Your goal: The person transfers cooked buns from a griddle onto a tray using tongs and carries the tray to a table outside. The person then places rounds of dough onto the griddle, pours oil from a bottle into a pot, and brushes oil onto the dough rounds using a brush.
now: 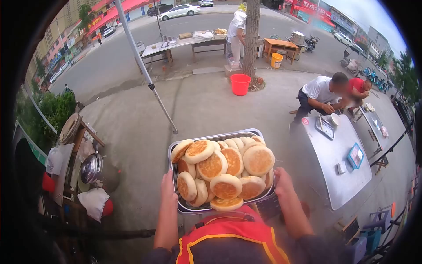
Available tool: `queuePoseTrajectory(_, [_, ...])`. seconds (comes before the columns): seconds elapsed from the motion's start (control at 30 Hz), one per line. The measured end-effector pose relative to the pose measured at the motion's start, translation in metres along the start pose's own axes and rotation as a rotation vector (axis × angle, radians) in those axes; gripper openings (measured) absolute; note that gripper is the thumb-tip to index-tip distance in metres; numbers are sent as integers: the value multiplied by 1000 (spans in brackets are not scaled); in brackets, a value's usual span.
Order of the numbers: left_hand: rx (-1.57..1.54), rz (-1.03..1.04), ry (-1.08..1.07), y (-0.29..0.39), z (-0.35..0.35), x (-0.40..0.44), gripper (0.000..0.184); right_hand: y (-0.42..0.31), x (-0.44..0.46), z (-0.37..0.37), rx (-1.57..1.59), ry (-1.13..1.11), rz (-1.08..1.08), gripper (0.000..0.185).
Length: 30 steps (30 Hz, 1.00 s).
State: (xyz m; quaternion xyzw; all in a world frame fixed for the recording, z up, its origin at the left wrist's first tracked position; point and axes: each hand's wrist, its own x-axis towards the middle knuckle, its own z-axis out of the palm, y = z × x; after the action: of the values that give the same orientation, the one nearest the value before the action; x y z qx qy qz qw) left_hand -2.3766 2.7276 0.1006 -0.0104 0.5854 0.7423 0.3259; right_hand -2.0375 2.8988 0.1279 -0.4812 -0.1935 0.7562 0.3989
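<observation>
A metal tray (172, 155) is held level in front of my body, heaped with several round flat buns (226, 186) that are browned on their faces. My left hand (167, 187) grips the tray's left edge, its fingers partly hidden by the rim. On the opposite side my right hand (283, 181) is closed on the right edge. The buns pile above the rim, some tilted on their sides. Below the tray shows my red apron (228, 233) with yellow trim.
Two people sit at right by metal tables (325, 176). A red bucket (240, 84) stands before a tree trunk (252, 39), where a person in white stands. A tent pole (151, 86) slants down ahead-left. Pots and a metal lid (91, 168) are at left.
</observation>
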Motion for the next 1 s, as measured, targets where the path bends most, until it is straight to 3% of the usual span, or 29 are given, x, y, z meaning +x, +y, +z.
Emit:
queuePoseTrajectory(0.13, [-57,33,8,5,74,135,20,-41,147,83,-118,58,-57,27])
queuePoseTrajectory(0.3, [-122,1,68,44,137,268,22,-71,311,185,-149,23,79,21])
queuePoseTrajectory(0.47, [-35,141,89,87,228,408,23,-93,468,304,-202,15,33,24])
queuePoseTrajectory(0.53, [-179,48,50,78,242,508,22,-92,538,331,-188,5,60,25])
queuePoseTrajectory(0.6, [-51,60,156,96,298,567,19,-109,631,362,-128,-120,102,27])
queuePoseTrajectory(0.67, [-39,17,149,103,339,633,19,-135,689,398,-175,-43,40,31])
queuePoseTrajectory(0.77, [-14,-33,121,120,414,719,20,-183,757,453,-151,51,24,21])
queuePoseTrajectory(0.87, [5,-1,207,91,452,833,23,-202,847,504,-126,-5,18,22])
queuePoseTrajectory(0.97, [-40,30,189,123,509,901,23,-215,946,565,-102,-160,73,21])
queuePoseTrajectory(1.0, [14,34,186,119,509,941,24,-216,979,586,-136,-161,-2,19])
